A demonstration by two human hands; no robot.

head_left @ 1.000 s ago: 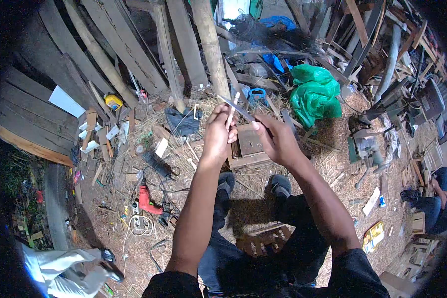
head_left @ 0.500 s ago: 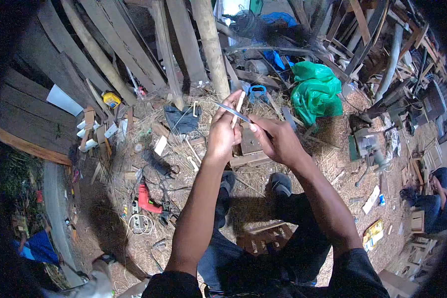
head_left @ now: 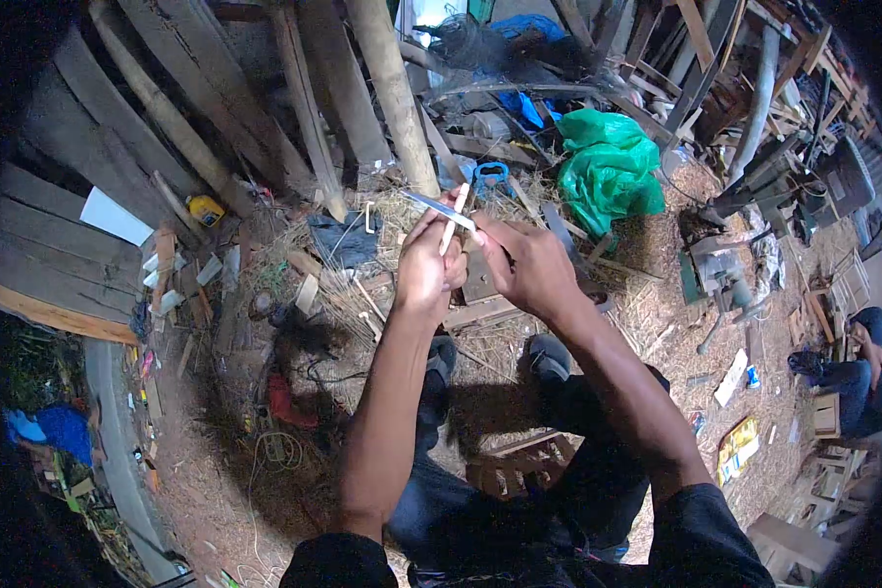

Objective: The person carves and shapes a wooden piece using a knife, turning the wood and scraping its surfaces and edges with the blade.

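In my left hand (head_left: 427,270) is a thin, pale wooden stick (head_left: 455,218), held upright at a slight tilt with the fingers wrapped round its lower part. My right hand (head_left: 531,263) grips a knife (head_left: 437,209) whose handle is hidden in the fist. The shiny blade lies across the stick, pointing up and to the left. Both hands are close together in front of me, above a wooden block (head_left: 478,284) on the ground between my feet.
A green plastic bag (head_left: 612,171) lies ahead on the right, near a bench vise (head_left: 725,279). To the left are a red power drill (head_left: 289,404) and a coiled cable. Planks lean at the back left. Another person (head_left: 857,377) sits at the far right. Shavings cover the ground.
The blade has shifted slightly along the stick, with both hands still close together. My view has turned a little, and the person at the lower left has left view; a shadow now covers the drill.
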